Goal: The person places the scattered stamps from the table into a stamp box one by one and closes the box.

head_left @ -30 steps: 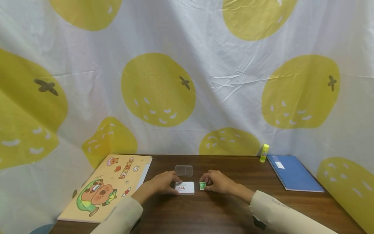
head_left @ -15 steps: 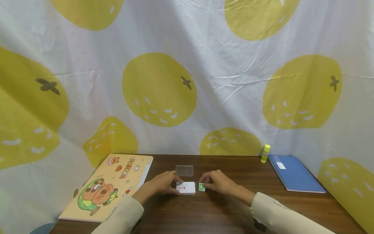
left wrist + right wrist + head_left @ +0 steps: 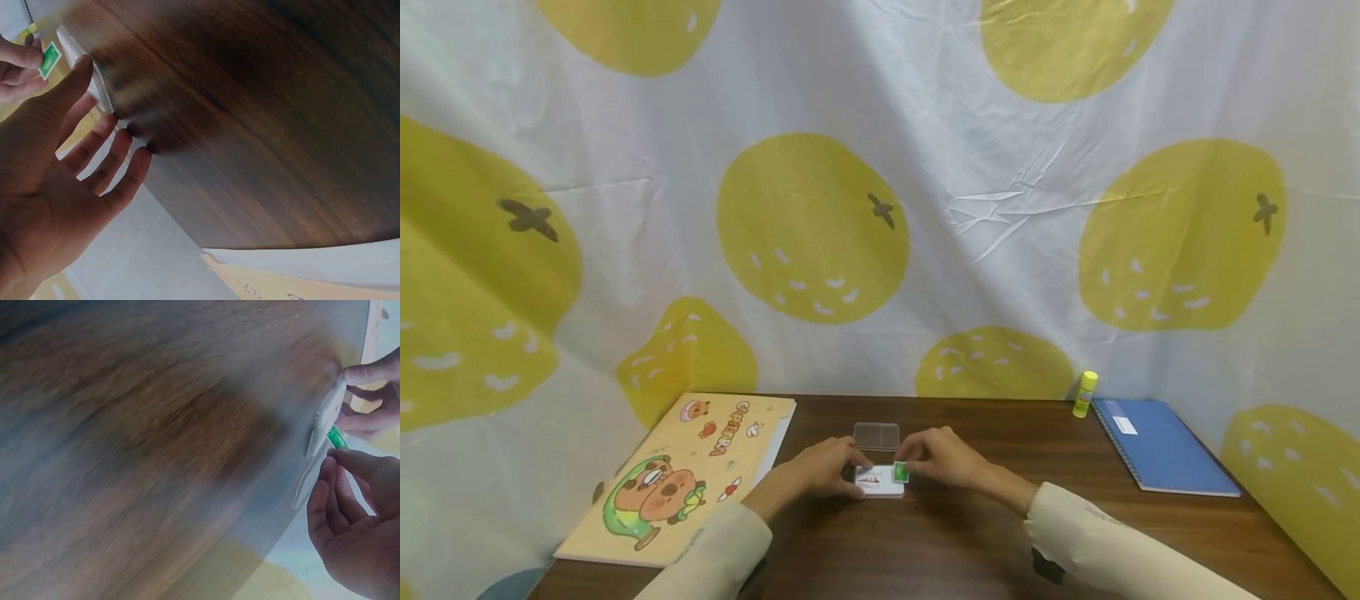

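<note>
A small green stamp-like piece with a white edge (image 3: 900, 472) is pinched by the right hand (image 3: 946, 457), over the right end of a flat white case with a red print (image 3: 880, 483). Thumb and fingers of the left hand (image 3: 820, 470) grip the case's left end. In the left wrist view the left hand (image 3: 69, 162) holds the case (image 3: 97, 81) at one end, with the green piece (image 3: 50, 60) nearby. The right wrist view shows the right hand (image 3: 362, 512) pinching the green piece (image 3: 337, 437) beside the case (image 3: 326, 419).
Behind the case lies a clear plastic lid (image 3: 876, 436). A cartoon folder (image 3: 700, 467) is at the left of the wooden table (image 3: 880, 558). At the back right stand a yellow glue stick (image 3: 1085, 394) and a flat blue notebook (image 3: 1165, 446). Patterned fabric hangs behind.
The right hand has moved left with the green piece, from the table beside the case to over its right end. The left hand keeps its grip on the case.
</note>
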Available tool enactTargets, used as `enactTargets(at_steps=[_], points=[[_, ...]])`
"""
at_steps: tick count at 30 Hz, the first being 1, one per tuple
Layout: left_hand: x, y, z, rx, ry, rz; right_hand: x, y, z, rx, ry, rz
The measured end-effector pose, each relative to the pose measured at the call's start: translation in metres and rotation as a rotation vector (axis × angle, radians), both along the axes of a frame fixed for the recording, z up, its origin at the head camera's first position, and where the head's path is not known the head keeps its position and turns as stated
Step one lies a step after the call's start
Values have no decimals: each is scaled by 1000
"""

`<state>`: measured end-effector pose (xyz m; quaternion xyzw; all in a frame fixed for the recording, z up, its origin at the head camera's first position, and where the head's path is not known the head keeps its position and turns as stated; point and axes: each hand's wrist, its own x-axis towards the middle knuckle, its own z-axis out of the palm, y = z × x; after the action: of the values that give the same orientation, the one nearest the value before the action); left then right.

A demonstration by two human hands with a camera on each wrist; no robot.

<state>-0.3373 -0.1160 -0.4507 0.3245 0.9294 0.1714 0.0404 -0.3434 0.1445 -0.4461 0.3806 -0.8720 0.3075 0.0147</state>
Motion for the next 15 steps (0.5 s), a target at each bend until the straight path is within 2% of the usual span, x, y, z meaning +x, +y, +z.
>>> enactTargets(at_steps=[8, 15], points=[[0, -1, 0, -7, 10, 3, -1, -11, -5, 21, -14, -8], [2, 0, 2, -12, 19, 2, -1, -14, -12, 51, 24, -30]])
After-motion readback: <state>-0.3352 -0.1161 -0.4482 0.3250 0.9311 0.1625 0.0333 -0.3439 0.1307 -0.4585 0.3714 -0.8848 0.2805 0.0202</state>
